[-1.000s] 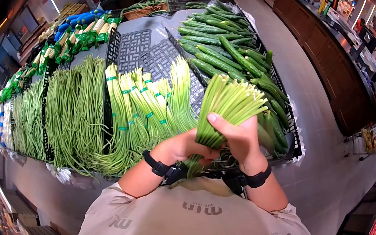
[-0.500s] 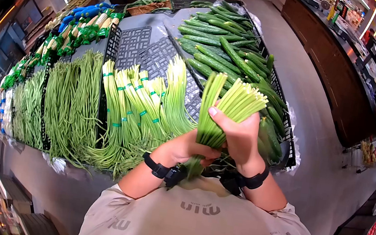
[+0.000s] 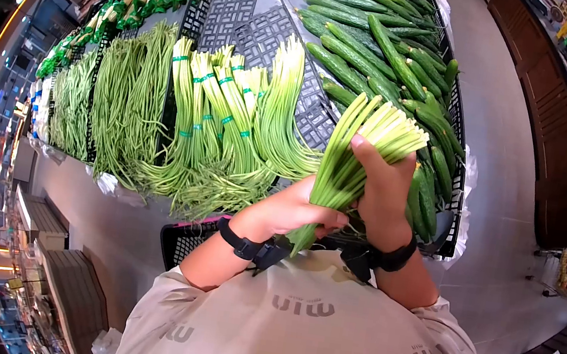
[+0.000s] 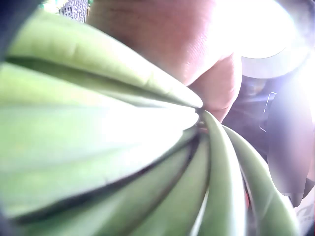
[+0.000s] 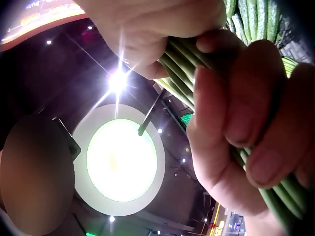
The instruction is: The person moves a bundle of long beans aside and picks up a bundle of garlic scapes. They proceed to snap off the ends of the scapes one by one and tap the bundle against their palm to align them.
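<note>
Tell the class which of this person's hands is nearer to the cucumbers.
Right. The right hand, high on the bunch of stalks, is just beside the cucumbers; the left hand grips the bunch lower down, farther left and away from them.

My left wrist view was blurred, white glare flooding it at one o'clock; the right showed a blown-out round lamp. My head view curved, black-edged.

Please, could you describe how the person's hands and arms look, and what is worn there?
The left hand and right hand wear no gloves. Each wrist has a black strap with a small black device. The beige shirt has short sleeves and dark lettering on the front and near both shoulders.
</note>
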### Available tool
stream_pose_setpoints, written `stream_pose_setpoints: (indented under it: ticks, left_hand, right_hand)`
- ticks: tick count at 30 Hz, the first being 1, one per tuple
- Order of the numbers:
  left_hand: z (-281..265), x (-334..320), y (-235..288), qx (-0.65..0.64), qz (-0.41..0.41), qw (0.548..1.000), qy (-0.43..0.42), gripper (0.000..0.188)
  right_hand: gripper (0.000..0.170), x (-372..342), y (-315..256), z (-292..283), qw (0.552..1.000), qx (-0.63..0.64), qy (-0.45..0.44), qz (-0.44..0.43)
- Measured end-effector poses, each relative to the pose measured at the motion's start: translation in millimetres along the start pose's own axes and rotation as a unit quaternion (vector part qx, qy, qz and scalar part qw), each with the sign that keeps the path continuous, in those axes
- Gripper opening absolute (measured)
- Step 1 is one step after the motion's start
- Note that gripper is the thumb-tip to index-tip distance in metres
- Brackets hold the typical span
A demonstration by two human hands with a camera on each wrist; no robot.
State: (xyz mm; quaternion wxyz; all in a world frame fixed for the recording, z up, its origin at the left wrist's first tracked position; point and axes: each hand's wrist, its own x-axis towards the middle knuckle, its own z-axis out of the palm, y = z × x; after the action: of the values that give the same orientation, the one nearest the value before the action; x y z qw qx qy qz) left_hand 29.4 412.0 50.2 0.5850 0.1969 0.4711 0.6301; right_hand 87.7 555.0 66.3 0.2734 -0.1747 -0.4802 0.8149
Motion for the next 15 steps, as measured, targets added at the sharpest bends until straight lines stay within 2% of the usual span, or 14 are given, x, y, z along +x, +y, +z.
stream_pose_setpoints:
  ticks: [1,3,4,6,7,8,10,12,13,14,15]
  left_hand:
    - [6,1,3,0.014,0.014,1.000,0.017,0.031]
    - [13,2,7,0.031,0.013,0.999,0.024,0.031]
    - [13,2,8,0.052,0.015,0.998,0.029,0.031]
    - [7,1,3,0.056,0.009,0.998,0.018,0.029]
    - [6,-2,2,0.093,0.003,0.996,0.000,0.029]
    - [5,-6,4,0.132,-0.003,0.991,-0.017,0.028]
    - [9,-16,8,0.191,0.007,0.981,-0.025,0.026]
    - [3,-18,3,0.255,0.005,0.965,-0.052,0.032]
    - [-1,-18,-1,0.249,0.009,0.967,-0.059,0.032]
    - [-6,-18,-6,0.262,0.048,0.960,-0.087,0.031]
    - [-10,-19,-10,0.271,0.086,0.952,-0.115,0.031]
  right_hand:
    - [0.018,4,0,-5,1.000,0.000,0.001,0.002]
    - [0.035,8,0,-13,0.999,-0.001,-0.048,-0.021]
    - [0.035,7,-2,-15,0.999,-0.003,-0.046,-0.020]
    - [0.064,5,-10,-12,0.994,0.071,-0.022,-0.084]
    - [0.085,0,-26,-19,0.997,0.051,-0.044,-0.040]
    - [0.086,0,-27,-23,0.992,0.072,-0.052,-0.085]
    - [0.086,-13,-44,-27,0.992,-0.014,-0.082,-0.094]
    - [0.085,-23,-52,-39,0.986,-0.070,-0.122,-0.087]
    - [0.080,-25,-57,-45,0.978,-0.079,-0.170,-0.094]
    - [0.063,-30,-67,-48,0.975,-0.105,-0.185,-0.066]
    - [0.053,-30,-76,-52,0.951,-0.210,-0.210,-0.090]
